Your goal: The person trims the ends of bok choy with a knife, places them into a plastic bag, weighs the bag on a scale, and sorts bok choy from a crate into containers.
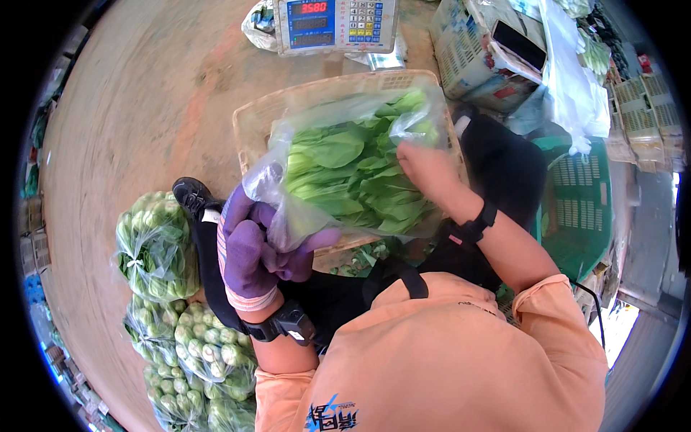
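A clear plastic bag (284, 223) full of leafy greens (353, 158) lies on its side over a beige plastic basket (252, 108) in front of me. My left hand (252, 248), in a purple knitted glove, is closed on the bag's left edge, where the film bunches up. Bare and curled, my right hand (428, 169) pinches the bag's film at the far right corner, above the leaves. The greens lie with pale stems to the left and broad leaves to the right.
A digital scale (338, 25) stands beyond the basket. At the far right a phone (520, 45) rests on a worn crate (461, 54), with white plastic bags (572, 79) hanging beside it. A green crate (586, 209) is at my right. Several tied bags of greens (155, 248) sit at my left.
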Action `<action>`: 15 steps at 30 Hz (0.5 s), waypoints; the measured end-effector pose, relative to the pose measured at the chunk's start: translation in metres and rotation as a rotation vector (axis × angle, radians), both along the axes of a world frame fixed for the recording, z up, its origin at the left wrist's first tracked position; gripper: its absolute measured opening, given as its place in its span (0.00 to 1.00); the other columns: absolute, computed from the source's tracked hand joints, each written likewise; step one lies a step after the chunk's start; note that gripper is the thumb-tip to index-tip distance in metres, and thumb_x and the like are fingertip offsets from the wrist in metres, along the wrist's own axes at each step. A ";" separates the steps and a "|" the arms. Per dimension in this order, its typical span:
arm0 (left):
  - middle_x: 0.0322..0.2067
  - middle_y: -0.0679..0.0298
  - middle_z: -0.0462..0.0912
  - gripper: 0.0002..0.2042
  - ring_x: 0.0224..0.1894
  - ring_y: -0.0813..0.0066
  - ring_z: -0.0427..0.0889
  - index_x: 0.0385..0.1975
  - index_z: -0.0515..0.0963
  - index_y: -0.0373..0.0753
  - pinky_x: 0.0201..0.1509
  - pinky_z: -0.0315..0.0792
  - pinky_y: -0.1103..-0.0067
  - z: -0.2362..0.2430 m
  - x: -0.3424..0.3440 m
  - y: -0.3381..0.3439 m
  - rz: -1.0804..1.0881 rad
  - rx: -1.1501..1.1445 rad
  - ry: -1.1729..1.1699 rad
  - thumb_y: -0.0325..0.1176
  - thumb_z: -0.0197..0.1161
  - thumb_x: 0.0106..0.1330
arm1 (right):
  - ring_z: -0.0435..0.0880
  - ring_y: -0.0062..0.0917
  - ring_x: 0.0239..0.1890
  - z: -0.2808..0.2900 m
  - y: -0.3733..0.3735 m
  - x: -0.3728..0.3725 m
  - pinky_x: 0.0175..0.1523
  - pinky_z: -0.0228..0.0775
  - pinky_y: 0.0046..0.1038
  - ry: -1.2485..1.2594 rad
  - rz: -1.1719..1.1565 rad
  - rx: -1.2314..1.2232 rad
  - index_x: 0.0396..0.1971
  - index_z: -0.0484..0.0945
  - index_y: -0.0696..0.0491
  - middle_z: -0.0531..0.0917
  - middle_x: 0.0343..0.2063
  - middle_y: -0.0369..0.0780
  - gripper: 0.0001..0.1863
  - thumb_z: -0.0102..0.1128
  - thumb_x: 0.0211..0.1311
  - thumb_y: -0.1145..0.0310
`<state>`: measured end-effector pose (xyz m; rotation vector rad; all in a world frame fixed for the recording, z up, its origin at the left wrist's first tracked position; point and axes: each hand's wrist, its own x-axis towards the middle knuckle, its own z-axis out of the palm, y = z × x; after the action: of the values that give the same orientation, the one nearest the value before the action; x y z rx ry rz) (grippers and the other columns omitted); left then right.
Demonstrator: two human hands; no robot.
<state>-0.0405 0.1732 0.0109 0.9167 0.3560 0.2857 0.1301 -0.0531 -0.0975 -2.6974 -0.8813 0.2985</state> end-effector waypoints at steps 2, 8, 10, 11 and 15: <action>0.30 0.61 0.73 0.25 0.32 0.70 0.74 0.54 0.65 0.31 0.35 0.69 0.79 0.000 0.000 0.000 0.004 0.002 0.000 0.33 0.55 0.55 | 0.81 0.39 0.31 0.000 -0.003 0.005 0.34 0.71 0.39 0.014 0.047 -0.090 0.34 0.73 0.48 0.81 0.26 0.42 0.08 0.57 0.55 0.64; 0.29 0.62 0.72 0.24 0.31 0.71 0.74 0.54 0.65 0.32 0.34 0.68 0.79 0.000 -0.001 -0.002 0.012 0.020 -0.012 0.33 0.55 0.56 | 0.81 0.36 0.31 0.010 0.002 -0.004 0.34 0.71 0.36 0.082 0.023 0.024 0.27 0.76 0.51 0.81 0.27 0.40 0.06 0.59 0.51 0.66; 0.28 0.62 0.72 0.24 0.31 0.71 0.74 0.53 0.65 0.32 0.34 0.68 0.79 0.001 -0.003 -0.003 0.011 0.030 -0.012 0.33 0.55 0.56 | 0.80 0.32 0.30 0.025 0.005 -0.018 0.35 0.71 0.32 0.341 0.104 0.194 0.31 0.78 0.51 0.80 0.28 0.40 0.07 0.58 0.51 0.67; 0.28 0.62 0.72 0.24 0.31 0.71 0.74 0.53 0.65 0.32 0.34 0.68 0.79 0.001 -0.003 -0.002 0.011 0.039 -0.013 0.33 0.55 0.56 | 0.80 0.28 0.30 0.040 0.006 -0.030 0.36 0.72 0.28 0.547 0.207 0.272 0.35 0.79 0.51 0.79 0.27 0.40 0.09 0.57 0.53 0.67; 0.28 0.63 0.72 0.24 0.31 0.72 0.73 0.53 0.65 0.32 0.34 0.68 0.80 0.007 -0.007 -0.007 0.031 0.147 -0.024 0.34 0.55 0.56 | 0.80 0.30 0.38 0.104 -0.022 -0.069 0.43 0.72 0.30 0.616 0.572 0.255 0.47 0.75 0.49 0.80 0.37 0.40 0.20 0.62 0.53 0.63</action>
<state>-0.0475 0.1665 0.0177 1.0519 0.3306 0.3542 0.0614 -0.0750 0.0063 -1.8867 -1.3369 0.9907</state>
